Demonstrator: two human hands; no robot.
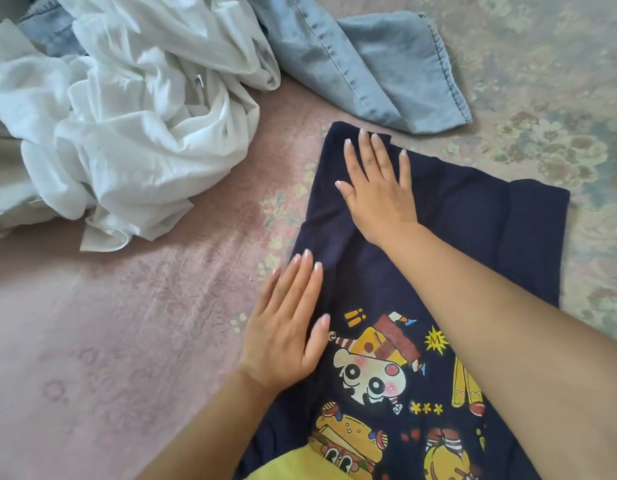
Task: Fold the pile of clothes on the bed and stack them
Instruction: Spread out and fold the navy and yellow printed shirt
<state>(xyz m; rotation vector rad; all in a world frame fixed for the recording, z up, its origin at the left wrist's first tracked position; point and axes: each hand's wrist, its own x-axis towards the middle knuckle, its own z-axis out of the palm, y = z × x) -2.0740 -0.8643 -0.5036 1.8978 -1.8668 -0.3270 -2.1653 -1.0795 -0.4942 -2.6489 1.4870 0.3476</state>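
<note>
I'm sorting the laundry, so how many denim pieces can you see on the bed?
2 visible: a denim piece spread at the top centre, and another poking out behind the white garment at the top left. They may be one garment; more may be hidden.

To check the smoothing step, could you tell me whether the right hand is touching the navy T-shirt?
Touching: the head view shows the right hand lying flat on the navy T-shirt.
</note>
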